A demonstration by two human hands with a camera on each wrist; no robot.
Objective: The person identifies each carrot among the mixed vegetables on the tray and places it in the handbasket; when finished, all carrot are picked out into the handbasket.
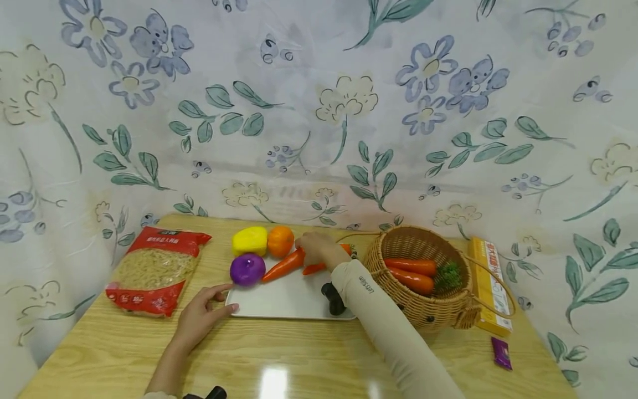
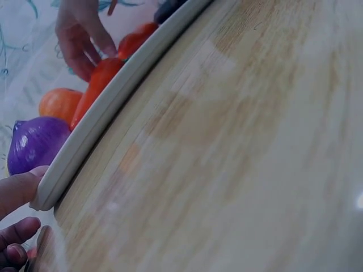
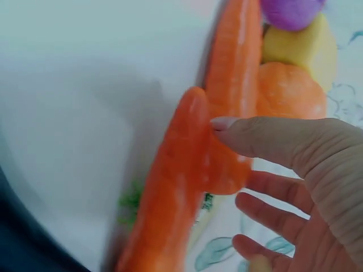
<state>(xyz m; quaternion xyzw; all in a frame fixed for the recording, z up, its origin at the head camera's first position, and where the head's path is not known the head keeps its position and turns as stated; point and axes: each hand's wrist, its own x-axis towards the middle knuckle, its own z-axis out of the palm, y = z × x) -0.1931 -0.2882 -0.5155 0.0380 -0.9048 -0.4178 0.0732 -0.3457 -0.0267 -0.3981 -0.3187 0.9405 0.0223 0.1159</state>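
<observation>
A white tray (image 1: 279, 302) lies on the table. At its left end my left hand (image 1: 201, 316) touches the rim, the thumb on the front corner and the other fingers loosely bent. Over the back of the tray, my right hand (image 1: 316, 249) is at two carrots, with its thumb touching one carrot (image 3: 229, 73) in the right wrist view. The other fingers are spread apart beyond that carrot's thick end. A second carrot (image 3: 164, 198) lies alongside. A purple onion (image 1: 247, 269), a yellow blocky vegetable (image 1: 250, 241) and an orange round vegetable (image 1: 281, 241) sit together at the tray's back left.
To the right, a wicker basket (image 1: 423, 313) tilts open and holds carrots (image 1: 411, 280) with green tops. Behind it stands a yellow box (image 1: 490, 288), and a small purple packet (image 1: 501, 353) lies in front. A red noodle bag (image 1: 157, 271) lies left; a floral curtain (image 1: 299, 111) hangs behind.
</observation>
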